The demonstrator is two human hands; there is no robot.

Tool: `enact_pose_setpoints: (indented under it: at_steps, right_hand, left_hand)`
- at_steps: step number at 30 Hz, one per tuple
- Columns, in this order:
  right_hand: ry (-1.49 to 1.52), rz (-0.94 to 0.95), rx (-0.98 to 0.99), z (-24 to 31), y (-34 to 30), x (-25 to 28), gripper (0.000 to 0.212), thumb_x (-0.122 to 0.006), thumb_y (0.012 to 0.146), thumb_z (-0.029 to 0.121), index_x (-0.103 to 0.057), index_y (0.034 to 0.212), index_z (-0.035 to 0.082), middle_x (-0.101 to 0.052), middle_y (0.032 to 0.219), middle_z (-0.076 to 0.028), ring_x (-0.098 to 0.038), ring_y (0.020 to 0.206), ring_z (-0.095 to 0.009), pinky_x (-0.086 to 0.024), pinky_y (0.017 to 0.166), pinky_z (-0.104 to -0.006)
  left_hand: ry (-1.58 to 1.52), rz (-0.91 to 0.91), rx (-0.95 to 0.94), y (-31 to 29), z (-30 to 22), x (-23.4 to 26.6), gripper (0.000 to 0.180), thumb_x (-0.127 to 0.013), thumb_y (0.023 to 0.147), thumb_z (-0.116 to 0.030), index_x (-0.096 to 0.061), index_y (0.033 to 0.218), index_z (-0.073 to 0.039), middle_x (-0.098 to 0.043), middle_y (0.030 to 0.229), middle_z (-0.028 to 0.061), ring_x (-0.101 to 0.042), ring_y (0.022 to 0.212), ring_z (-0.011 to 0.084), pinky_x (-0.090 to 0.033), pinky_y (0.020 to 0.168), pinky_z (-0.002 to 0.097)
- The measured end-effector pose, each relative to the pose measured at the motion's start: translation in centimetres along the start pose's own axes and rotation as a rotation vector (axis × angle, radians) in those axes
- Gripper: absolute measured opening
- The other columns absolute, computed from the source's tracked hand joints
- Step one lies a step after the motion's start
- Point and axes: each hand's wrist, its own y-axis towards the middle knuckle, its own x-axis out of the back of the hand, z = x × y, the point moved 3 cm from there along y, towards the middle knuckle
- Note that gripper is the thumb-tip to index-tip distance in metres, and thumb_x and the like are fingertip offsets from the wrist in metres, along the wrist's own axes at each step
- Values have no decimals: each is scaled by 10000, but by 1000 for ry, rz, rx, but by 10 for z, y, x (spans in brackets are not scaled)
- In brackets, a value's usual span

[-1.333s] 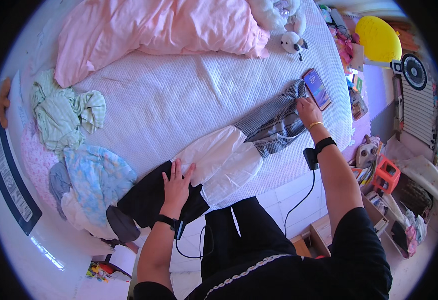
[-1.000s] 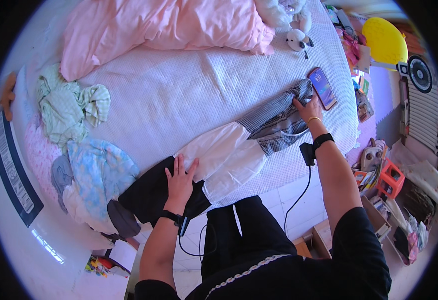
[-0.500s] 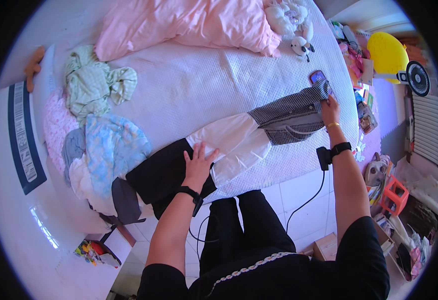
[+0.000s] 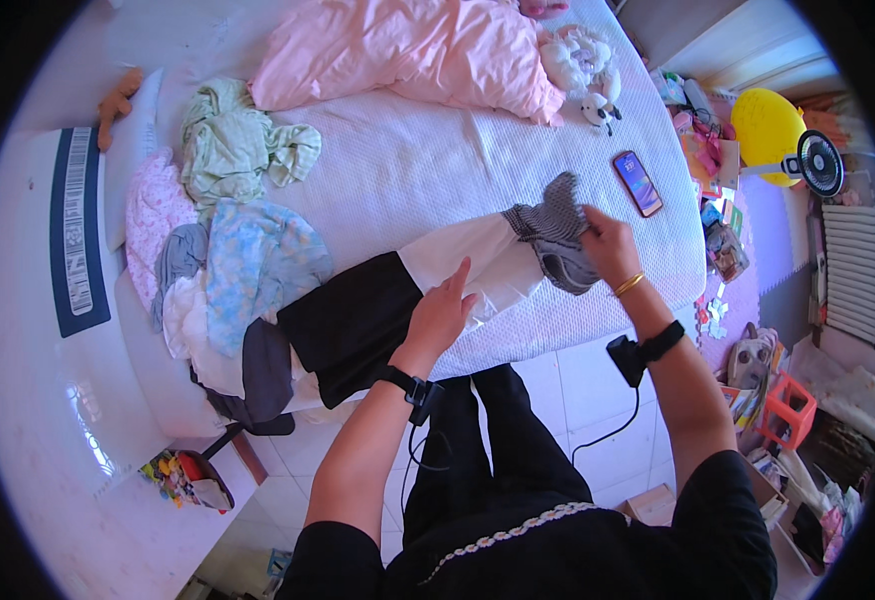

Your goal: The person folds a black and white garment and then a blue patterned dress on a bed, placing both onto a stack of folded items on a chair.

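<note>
A long garment lies across the bed, with a black part (image 4: 353,320), a white part (image 4: 458,250) and a black-and-white checked end (image 4: 550,235). My right hand (image 4: 610,245) is closed on the checked end, which is bunched and folded back toward the white part. Over the white part, close to the black seam, is my left hand (image 4: 442,315), its index finger stretched out and thumb apart. It holds nothing that I can see; whether it presses on the cloth I cannot tell.
Rumpled clothes lie at the left: a green checked one (image 4: 223,145), a blue patterned one (image 4: 263,270) and a dark grey one (image 4: 268,370). A pink pillow (image 4: 408,60) and a plush toy (image 4: 598,112) are at the far side. A phone (image 4: 639,184) lies at the right.
My right hand has drawn the checked end leftward, folding it and uncovering the phone. My left hand has shifted right from the black seam onto the white part.
</note>
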Motion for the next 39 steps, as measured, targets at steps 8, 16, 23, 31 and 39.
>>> enact_pose_setpoints:
  at_steps: [8,16,23,31,39]
  right_hand:
    - [165,222,265,163,-63,-91,318,-852,1065,34,-910,1377,20,-919,1190,-282,-903,1055,-534,-745,963,-561]
    - [268,405,302,234,-116,-182,421,-814,1082,30,-728,1486,-53,-879,1232,-324,-872,1120,-576,-714,993,-629]
    - [380,514,317,292,-141,-236,560,-832,1143,60,-659,1672,3,-930,1179,-234,-928,1079,-490,-749,942,-572]
    - [-39,366,252,204,-96,-281,450,-696,1154,-41,-848,1553,101,-899,1455,-193,-836,1428,-462,-683,1260,-570]
    - [-464,561,334,165,-77,-330,766,-697,1172,-89,-702,1863,241,-629,1986,-169,-563,1870,-447,-490,1535,-682]
  left_hand:
    - [-665,-144,-184,-43,-32,70,1157,-833,1257,-702,-339,2048,-17,-807,1665,202,-868,1469,331,-661,1302,464]
    - [-955,-370,7,-106,31,89,587,-843,1306,-109,-690,1869,-53,-811,1746,146,-784,1568,232,-620,1360,405]
    - [-885,-416,21,-174,128,103,700,-694,1204,187,-699,1850,-83,-836,1706,181,-817,1572,281,-623,1366,421]
    - [-779,-391,267,-214,280,42,804,-611,1085,224,-713,1815,-97,-814,1768,229,-793,1652,413,-556,1423,446]
    - [-797,-401,580,-239,342,-9,589,-774,1196,86,-744,1760,-80,-871,1637,258,-840,1539,436,-631,1331,471]
